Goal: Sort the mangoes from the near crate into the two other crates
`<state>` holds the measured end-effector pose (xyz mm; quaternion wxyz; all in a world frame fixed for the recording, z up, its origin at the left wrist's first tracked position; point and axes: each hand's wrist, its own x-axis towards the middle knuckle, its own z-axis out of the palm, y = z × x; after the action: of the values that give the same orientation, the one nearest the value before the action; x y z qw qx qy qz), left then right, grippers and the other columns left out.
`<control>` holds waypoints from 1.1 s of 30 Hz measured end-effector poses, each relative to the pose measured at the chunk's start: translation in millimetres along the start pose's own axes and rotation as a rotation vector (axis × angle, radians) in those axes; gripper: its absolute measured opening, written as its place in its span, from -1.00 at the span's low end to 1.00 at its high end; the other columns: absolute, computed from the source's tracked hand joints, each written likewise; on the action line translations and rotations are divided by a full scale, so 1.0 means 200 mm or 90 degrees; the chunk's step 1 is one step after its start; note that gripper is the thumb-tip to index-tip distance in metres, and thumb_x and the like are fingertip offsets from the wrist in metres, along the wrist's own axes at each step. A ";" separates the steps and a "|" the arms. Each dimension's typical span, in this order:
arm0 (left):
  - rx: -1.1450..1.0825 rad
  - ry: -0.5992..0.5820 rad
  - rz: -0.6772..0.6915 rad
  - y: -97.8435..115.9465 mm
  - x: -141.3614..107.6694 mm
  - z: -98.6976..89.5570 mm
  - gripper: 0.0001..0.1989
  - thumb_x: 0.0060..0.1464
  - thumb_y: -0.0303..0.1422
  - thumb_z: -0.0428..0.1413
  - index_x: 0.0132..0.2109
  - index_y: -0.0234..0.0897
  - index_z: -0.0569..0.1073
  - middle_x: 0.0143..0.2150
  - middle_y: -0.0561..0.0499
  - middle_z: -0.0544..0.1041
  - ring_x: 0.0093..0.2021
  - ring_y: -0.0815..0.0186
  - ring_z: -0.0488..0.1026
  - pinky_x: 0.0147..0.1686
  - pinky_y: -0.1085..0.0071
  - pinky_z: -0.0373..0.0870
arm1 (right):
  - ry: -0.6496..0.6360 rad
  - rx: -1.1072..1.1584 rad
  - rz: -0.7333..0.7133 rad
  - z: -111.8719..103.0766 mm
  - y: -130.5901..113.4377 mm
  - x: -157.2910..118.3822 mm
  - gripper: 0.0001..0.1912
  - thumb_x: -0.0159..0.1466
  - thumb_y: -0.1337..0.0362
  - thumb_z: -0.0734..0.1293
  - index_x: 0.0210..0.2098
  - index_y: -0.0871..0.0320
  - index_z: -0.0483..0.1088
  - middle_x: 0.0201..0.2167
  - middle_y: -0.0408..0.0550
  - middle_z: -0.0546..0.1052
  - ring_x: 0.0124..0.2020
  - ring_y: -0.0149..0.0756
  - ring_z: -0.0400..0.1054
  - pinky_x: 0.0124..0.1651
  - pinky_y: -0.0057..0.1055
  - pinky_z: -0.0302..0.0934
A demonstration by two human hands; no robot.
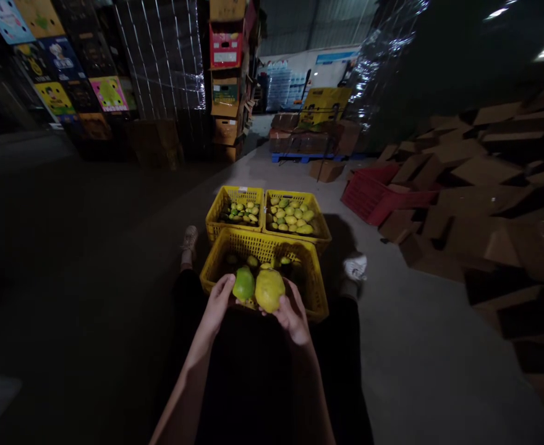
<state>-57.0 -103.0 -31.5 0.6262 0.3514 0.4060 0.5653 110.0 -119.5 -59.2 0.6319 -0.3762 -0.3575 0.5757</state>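
Far to the left of the hands, and high up, stand dark stacked crates with bright picture labels (109, 93) in blue, yellow and pink. The words on them are too small to read. A bit closer to the middle is a tall stack of cardboard boxes (226, 74), brown and red, with labels that are too blurry to read.

The left hand (218, 304) is curled around a green mango (243, 283). It is smooth, round and shiny. Touching its right side is a yellow mango (269, 289), bigger and a bit dull, and the right hand (293, 316) grips it from below with bent fingers. Both fruits are held just over the near edge of a yellow plastic crate (310, 284). The crate has walls full of little holes, like a net. Only a few green and yellow mangoes lie deep inside it.

Just past this crate, away from the hands, sit two more yellow crates side by side, touching it. The left crate (219, 213) holds small mangoes, mostly green. The right crate (321, 225) holds bigger ones, mostly yellow.

Further off to the right of the hands lies a red plastic crate (369, 194) tipped on its side on the grey floor. Beyond it, far right, is a big messy heap of flat brown cardboard boxes (485, 179)
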 end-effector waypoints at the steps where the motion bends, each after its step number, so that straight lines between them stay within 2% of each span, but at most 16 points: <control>1: 0.003 -0.009 -0.009 -0.01 0.00 0.00 -0.55 -0.06 0.00 0.18 -0.33 -0.37 0.48 -0.45 -0.01 0.46 -0.48 0.37 0.38 -0.50 0.49 0.34 | -0.003 0.013 0.009 0.00 0.00 0.00 -0.40 0.06 0.00 0.41 0.02 0.05 0.21 -0.22 -0.01 0.52 -0.36 -0.19 0.48 -0.38 -0.24 0.42; 3: -0.005 -0.025 -0.025 -0.02 0.01 0.01 -0.51 -0.05 0.04 0.15 -0.28 -0.38 0.47 -0.47 -0.03 0.47 -0.54 0.38 0.37 -0.51 0.47 0.33 | 0.000 0.035 0.016 0.01 0.01 0.00 -0.47 0.06 -0.03 0.40 -0.07 0.05 0.23 -0.28 -0.05 0.53 -0.43 -0.23 0.48 -0.43 -0.25 0.41; 6: -0.064 -0.017 -0.027 -0.02 0.01 0.02 -0.48 -0.11 0.01 0.21 -0.13 -0.28 0.41 -0.36 0.00 0.50 -0.49 0.38 0.42 -0.49 0.49 0.35 | 0.028 0.049 -0.001 0.02 0.02 0.00 -0.54 0.07 -0.03 0.39 -0.16 0.03 0.22 -0.32 -0.09 0.53 -0.45 -0.25 0.47 -0.43 -0.25 0.40; 11: -0.149 -0.033 -0.024 0.01 -0.01 0.04 -0.60 -0.10 -0.16 0.28 -0.11 -0.21 0.43 -0.11 -0.02 0.50 -0.21 0.32 0.48 -0.25 0.46 0.41 | 0.057 0.038 -0.050 0.05 0.02 0.01 -0.52 0.07 0.09 0.40 -0.09 -0.04 0.16 -0.26 -0.14 0.50 -0.28 -0.22 0.47 -0.28 -0.23 0.41; 14: -0.142 -0.050 -0.017 0.03 -0.02 0.05 -0.55 -0.09 -0.27 0.30 -0.01 -0.19 0.47 0.04 -0.06 0.47 -0.03 0.24 0.44 -0.09 0.41 0.39 | 0.060 0.054 -0.070 0.07 0.01 0.01 -0.51 0.05 0.12 0.41 -0.08 -0.05 0.16 -0.20 -0.14 0.50 -0.22 -0.22 0.46 -0.20 -0.20 0.40; 16: -0.120 -0.046 -0.004 0.03 -0.03 0.05 -0.51 -0.14 -0.34 0.32 0.01 -0.20 0.48 0.07 -0.07 0.46 0.03 0.20 0.42 -0.05 0.40 0.38 | 0.067 0.057 -0.076 0.09 0.00 0.01 -0.50 0.03 0.13 0.42 -0.08 -0.04 0.19 -0.18 -0.12 0.49 -0.21 -0.22 0.45 -0.17 -0.19 0.40; 19: -0.082 -0.039 0.011 0.03 -0.03 0.05 -0.47 -0.19 -0.40 0.34 0.01 -0.23 0.49 0.07 -0.08 0.48 0.02 0.19 0.43 -0.08 0.40 0.40 | 0.071 0.053 -0.089 0.11 -0.01 0.01 -0.51 0.01 0.14 0.44 -0.10 0.01 0.26 -0.20 -0.11 0.48 -0.22 -0.22 0.45 -0.15 -0.21 0.39; 23: -0.054 -0.056 0.011 0.02 -0.02 0.03 -0.50 -0.16 -0.39 0.33 0.00 -0.25 0.49 0.02 -0.07 0.49 -0.07 0.23 0.46 -0.13 0.40 0.43 | 0.058 0.051 -0.105 0.11 -0.02 0.00 -0.53 0.01 0.15 0.45 -0.09 0.04 0.34 -0.14 -0.08 0.49 -0.15 -0.18 0.44 -0.07 -0.20 0.37; 28: -0.066 -0.058 0.004 0.03 -0.03 0.02 -0.57 -0.14 -0.35 0.32 -0.06 -0.23 0.49 -0.11 -0.02 0.50 -0.14 0.27 0.46 -0.16 0.40 0.45 | 0.036 0.028 -0.077 0.08 -0.06 -0.01 -0.51 0.07 0.16 0.43 -0.02 0.07 0.35 0.00 0.01 0.47 -0.06 -0.11 0.42 -0.02 -0.15 0.35; 33: -0.057 -0.057 -0.021 0.08 -0.02 0.04 -0.56 -0.20 -0.32 0.35 -0.11 -0.27 0.48 -0.21 -0.01 0.49 -0.26 0.32 0.48 -0.20 0.41 0.45 | 0.018 0.006 -0.058 0.07 -0.11 0.00 -0.51 0.06 0.14 0.44 -0.02 0.07 0.39 -0.02 0.01 0.50 -0.07 -0.09 0.43 -0.03 -0.11 0.36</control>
<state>-57.2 -105.6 -13.3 0.6681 0.3411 0.3579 0.5560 107.9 -119.8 -33.9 0.6640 -0.3643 -0.3625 0.5431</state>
